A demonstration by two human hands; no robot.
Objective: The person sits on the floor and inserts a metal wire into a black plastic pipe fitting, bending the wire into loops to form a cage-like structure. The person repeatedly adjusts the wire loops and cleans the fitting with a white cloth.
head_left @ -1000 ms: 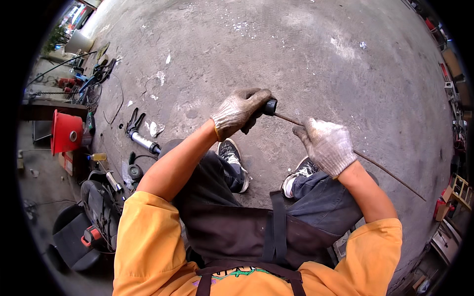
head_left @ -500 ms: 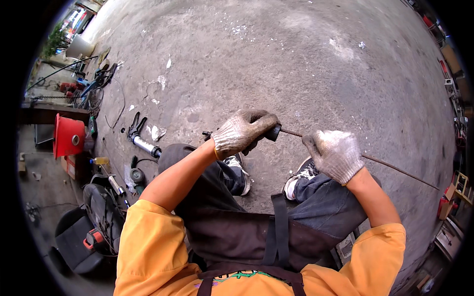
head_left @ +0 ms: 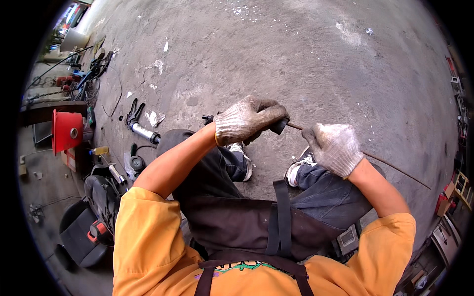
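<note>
Both hands wear dirty knitted work gloves and are raised over the concrete floor, in front of my knees. My left hand (head_left: 252,121) is closed around a dark tool with a black cylindrical end (head_left: 279,126); a small black piece sticks out on its wrist side. The glove hides most of this tool. From the black end a thin, rusty metal rod (head_left: 397,171) runs rightward and slopes down past my right forearm. My right hand (head_left: 337,147) grips that rod a short way from the black end, fingers wrapped round it.
A caulking gun (head_left: 143,129) lies on the floor by my left knee, near an angle grinder (head_left: 137,163). Farther left stand a red bucket (head_left: 68,132) and a black car seat (head_left: 84,232). Shelving with boxes (head_left: 447,200) lines the right edge.
The stretch of rod showing between the black end and my right glove is a little shorter. Both hands sit slightly higher in the picture, and the view has shifted a bit.
</note>
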